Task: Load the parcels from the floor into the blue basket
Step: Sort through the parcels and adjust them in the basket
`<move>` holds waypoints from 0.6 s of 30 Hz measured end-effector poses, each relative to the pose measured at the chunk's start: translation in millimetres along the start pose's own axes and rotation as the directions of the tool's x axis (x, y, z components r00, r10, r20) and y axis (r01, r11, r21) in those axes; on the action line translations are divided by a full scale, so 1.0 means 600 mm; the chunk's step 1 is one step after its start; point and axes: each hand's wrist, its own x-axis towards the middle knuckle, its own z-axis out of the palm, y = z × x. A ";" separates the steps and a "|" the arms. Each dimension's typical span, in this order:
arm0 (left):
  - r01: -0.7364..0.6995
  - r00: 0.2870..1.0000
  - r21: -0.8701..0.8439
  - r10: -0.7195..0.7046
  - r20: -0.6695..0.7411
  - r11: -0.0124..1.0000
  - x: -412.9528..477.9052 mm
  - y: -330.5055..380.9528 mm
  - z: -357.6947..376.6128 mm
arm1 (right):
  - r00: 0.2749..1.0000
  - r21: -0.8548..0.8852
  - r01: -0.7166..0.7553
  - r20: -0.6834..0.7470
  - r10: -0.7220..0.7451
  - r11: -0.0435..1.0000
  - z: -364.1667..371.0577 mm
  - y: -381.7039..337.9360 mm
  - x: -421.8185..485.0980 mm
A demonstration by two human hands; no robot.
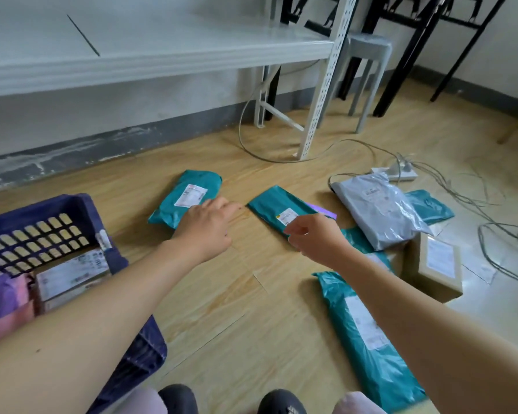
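Note:
The blue basket (81, 210) stands at the left on the wooden floor, with a cardboard box (72, 273) and pink and purple parcels (3, 297) inside. A teal parcel (186, 195) lies on the floor; my left hand (207, 225) reaches over its near right corner with fingers extended. A second teal parcel (278, 209) lies to the right, and my right hand (314, 236), fingers loosely curled, hovers at its near end by the label. Whether either hand touches its parcel is unclear. A long teal parcel (368, 339) lies under my right forearm.
A grey plastic parcel (380, 207), another teal parcel (431, 206) and a cardboard box (437, 264) lie at the right. Cables and a power strip (401, 173) trail across the floor behind them. A white metal shelf (320, 94) and a stool (368, 52) stand by the wall.

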 end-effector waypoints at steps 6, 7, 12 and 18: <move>0.125 0.976 0.033 -0.129 0.176 0.992 0.089 -0.043 0.094 | 0.994 0.075 -0.074 0.082 0.068 0.994 0.072 0.039 0.115; 0.143 0.971 0.031 -0.146 0.187 0.989 0.112 -0.052 0.113 | 0.991 0.109 -0.101 0.101 0.090 0.989 0.092 0.046 0.144; 0.253 0.949 -0.043 -0.239 0.205 0.967 0.204 -0.109 0.209 | 0.948 0.357 -0.297 0.217 0.231 0.886 0.187 0.078 0.267; 0.390 0.904 -0.182 -0.338 0.263 0.903 0.253 -0.168 0.276 | 0.864 0.478 -0.487 0.390 0.320 0.731 0.273 0.066 0.363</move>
